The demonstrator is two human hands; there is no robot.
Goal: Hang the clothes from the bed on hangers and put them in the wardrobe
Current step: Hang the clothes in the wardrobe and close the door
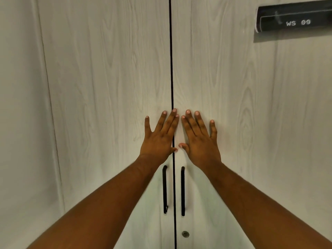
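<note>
Both forearms reach up from bottom of view. L hand [159, 137] and R hand [199, 139] lie flat, fingers straight and spread, holding nothing. Palms are on the wardrobe doors [107, 87], either side of the centre gap [171, 60], just above the black bar handles [164, 189]. Keyhole [185, 234] sits lower; "WS 09" label [294, 20] top R. Doors are shut. No clothes, hangers or bed in view, so can't tell if the job's finished or not started.

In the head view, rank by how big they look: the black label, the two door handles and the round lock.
Largest: black label, cropped by the frame.
Next: left handle and right handle, alike, unranked.
Smallest: round lock.
</note>
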